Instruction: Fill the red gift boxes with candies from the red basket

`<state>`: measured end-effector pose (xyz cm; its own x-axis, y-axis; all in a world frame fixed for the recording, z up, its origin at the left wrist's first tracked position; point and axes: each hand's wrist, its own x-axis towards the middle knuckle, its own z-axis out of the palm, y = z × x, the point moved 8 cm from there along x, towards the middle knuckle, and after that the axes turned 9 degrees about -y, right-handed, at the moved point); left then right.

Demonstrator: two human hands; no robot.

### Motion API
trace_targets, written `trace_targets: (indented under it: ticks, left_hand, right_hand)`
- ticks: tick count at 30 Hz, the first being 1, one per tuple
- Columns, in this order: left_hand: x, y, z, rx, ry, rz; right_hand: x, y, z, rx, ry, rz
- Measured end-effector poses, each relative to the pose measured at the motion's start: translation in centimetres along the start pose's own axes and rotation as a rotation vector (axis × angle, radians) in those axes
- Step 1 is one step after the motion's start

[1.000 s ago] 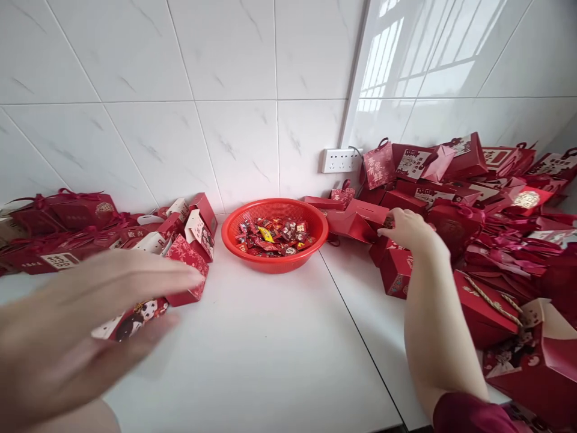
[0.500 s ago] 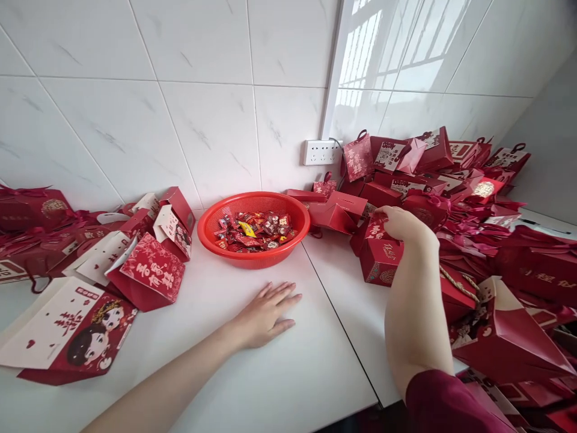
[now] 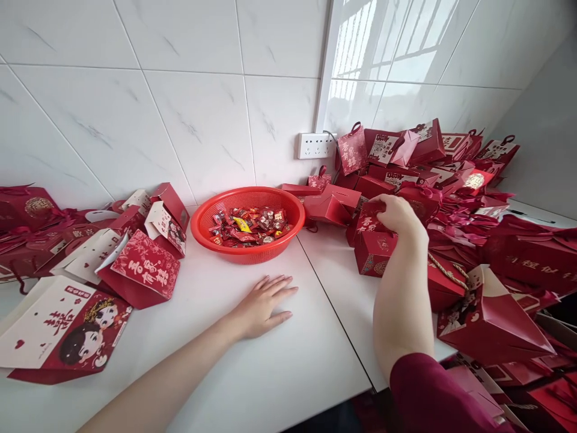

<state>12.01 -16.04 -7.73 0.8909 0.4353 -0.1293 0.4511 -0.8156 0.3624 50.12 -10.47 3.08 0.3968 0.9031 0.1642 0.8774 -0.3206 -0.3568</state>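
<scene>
My left hand [image 3: 264, 305] lies flat on the white table [image 3: 288, 367], palm down with fingers spread, in front of the red basket [image 3: 247, 254]. Wrapped candies [image 3: 252, 227] fill the basket's bottom, a yellow one among them. At the right, my right hand [image 3: 393, 213] reaches over and has its fingers bent on a small patterned red box [image 3: 368, 221]. Its fingertips are partly hidden behind the hand. Just below that box stands another red box [image 3: 375, 254], close under my right wrist.
Open red and white boxes [image 3: 146, 270] stand at the left, with ribboned ones behind. A large heap of red boxes [image 3: 451, 180] covers the right side. A socket strip [image 3: 316, 146] is on the tiled wall. A seam runs between the table tops.
The whole view has shifted slightly, moving things a little up and left. My left hand stays flat, and my right hand remains at the small patterned box.
</scene>
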Motion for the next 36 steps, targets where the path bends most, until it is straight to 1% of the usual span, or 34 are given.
trace_targets:
  ticks: [4,7,9,11,12,13,14,15,17,18,19,20,21,22,23,24,25,26,28,31,33,36]
  left_hand:
    - [0.0,0.2,-0.1,0.005,0.010,0.011]
    - [0.0,0.1,0.1,0.010,0.002,0.005]
    - [0.1,0.1,0.2,0.007,0.000,0.003]
    - [-0.1,0.3,-0.1,-0.014,-0.006,0.013]
    - [-0.3,0.5,-0.8,-0.035,-0.002,0.026]
    - [-0.6,0.9,-1.9,-0.058,0.021,0.048]
    - [-1.3,1.5,-3.4,-0.082,0.070,0.078]
    - [-2.1,2.2,-5.5,-0.099,0.148,0.109]
    - [-4.8,3.9,-10.6,-0.089,0.399,0.164]
    - [-6.5,4.8,-13.0,-0.069,0.531,0.165]
    - [-8.3,5.6,-15.1,-0.034,0.654,0.161]
    - [-9.6,6.4,-16.6,0.006,0.713,0.149]
    - [-10.7,7.2,-17.6,0.050,0.744,0.144]
    - [-11.4,7.9,-18.0,0.089,0.741,0.149]
    - [-11.8,8.4,-18.0,0.122,0.708,0.164]
    - [-11.8,8.9,-17.7,0.151,0.659,0.185]
    - [-11.7,9.2,-17.1,0.175,0.600,0.210]
    - [-11.4,9.4,-16.5,0.197,0.538,0.223]
    - [-10.6,9.2,-15.3,0.239,0.422,0.202]
    - [-9.4,7.8,-14.2,0.272,0.252,0.074]
    - [-9.2,7.1,-13.9,0.281,0.183,0.023]
    - [-9.3,7.2,-13.8,0.279,0.161,0.041]
  right_hand:
    - [-0.9,-0.7,-2.0,0.025,0.092,-0.041]
    - [-2.8,-2.3,-4.7,0.029,0.200,-0.128]
    - [-4.7,-3.7,-7.2,0.035,0.333,-0.184]
    - [-7.4,-5.2,-9.9,0.075,0.529,-0.240]
    - [-9.1,-6.1,-11.3,0.132,0.661,-0.291]
    - [-10.8,-7.0,-12.3,0.206,0.756,-0.368]
    - [-12.3,-7.9,-13.0,0.296,0.804,-0.447]
    - [-13.5,-8.8,-13.4,0.393,0.803,-0.529]
    - [-15.3,-11.0,-13.7,0.573,0.712,-0.706]
    - [-16.0,-12.4,-13.6,0.642,0.633,-0.809]
    - [-16.7,-14.2,-13.3,0.673,0.524,-0.924]
    - [-17.3,-16.1,-12.8,0.667,0.391,-1.043]
    - [-18.0,-18.2,-11.9,0.624,0.237,-1.153]
    - [-18.7,-20.1,-10.7,0.560,0.082,-1.249]
    - [-19.4,-21.9,-9.4,0.486,-0.057,-1.324]
    - [-20.0,-23.4,-8.0,0.417,-0.168,-1.377]
    - [-20.5,-24.6,-6.7,0.364,-0.238,-1.414]
    - [-20.9,-25.7,-5.4,0.316,-0.279,-1.437]
    - [-21.4,-27.3,-3.2,0.224,-0.320,-1.460]
    - [-21.6,-28.4,-0.9,0.114,-0.343,-1.436]
    - [-21.5,-28.5,-0.4,0.073,-0.335,-1.417]
    - [-21.3,-28.2,-0.5,0.014,-0.300,-1.402]
